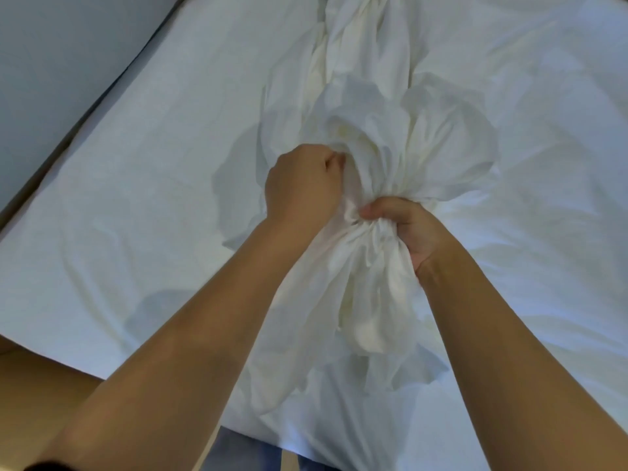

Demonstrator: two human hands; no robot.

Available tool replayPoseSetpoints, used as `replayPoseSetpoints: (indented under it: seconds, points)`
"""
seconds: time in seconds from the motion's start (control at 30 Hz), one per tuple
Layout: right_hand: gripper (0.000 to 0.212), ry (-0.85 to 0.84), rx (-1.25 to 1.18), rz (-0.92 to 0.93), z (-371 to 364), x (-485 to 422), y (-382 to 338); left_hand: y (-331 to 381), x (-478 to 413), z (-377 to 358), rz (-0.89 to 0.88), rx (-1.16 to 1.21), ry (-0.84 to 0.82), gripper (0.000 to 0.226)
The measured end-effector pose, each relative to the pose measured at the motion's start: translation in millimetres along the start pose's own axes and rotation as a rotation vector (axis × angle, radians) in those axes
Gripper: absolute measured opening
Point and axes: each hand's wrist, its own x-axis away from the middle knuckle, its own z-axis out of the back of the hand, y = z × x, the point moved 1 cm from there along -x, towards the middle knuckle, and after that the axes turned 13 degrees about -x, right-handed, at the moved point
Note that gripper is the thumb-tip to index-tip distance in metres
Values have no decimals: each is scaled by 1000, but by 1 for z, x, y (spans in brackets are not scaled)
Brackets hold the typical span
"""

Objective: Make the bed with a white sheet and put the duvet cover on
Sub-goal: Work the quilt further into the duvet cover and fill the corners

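Head view, and you've got both fists in the cloth. Your right hand (407, 232) is clenched round a gathered neck of the duvet cover (370, 130), thumb across the top. Your left hand (302, 185) sits just beside that grip on its far-left side, fingers curled into the same bunch. Beyond the grip the cover fans out in loose puffs and runs up the middle of the bed. Below the grip, toward you, a tail of it hangs between your forearms. Off to the left of the grip lies the white sheet (136, 205), flat with a few creases. Cream-toned folds show inside the bunch, and whether that is the duvet I can't tell. This cloth looks light, soft and limp, so it will slump wherever you don't hold it. I'd hunt for a seam or corner rather than a fistful of middle, since thin fabric can slide through a loose fist.
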Motion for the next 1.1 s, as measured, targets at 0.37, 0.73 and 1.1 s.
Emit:
replayPoseSetpoints:
  seconds: [0.37, 0.73, 1.1]
  points:
    - [19, -57, 63, -102, 9, 9, -14, 23, -10, -26, -35, 457, -258, 21]
    - [30, -101, 114, -65, 17, 14, -26, 20, -6, -32, -175, 257, -111, 16]
    - [39, -81, -86, -111, 20, 10, -1, -22, 64, -48, 303, 554, -250, 16]
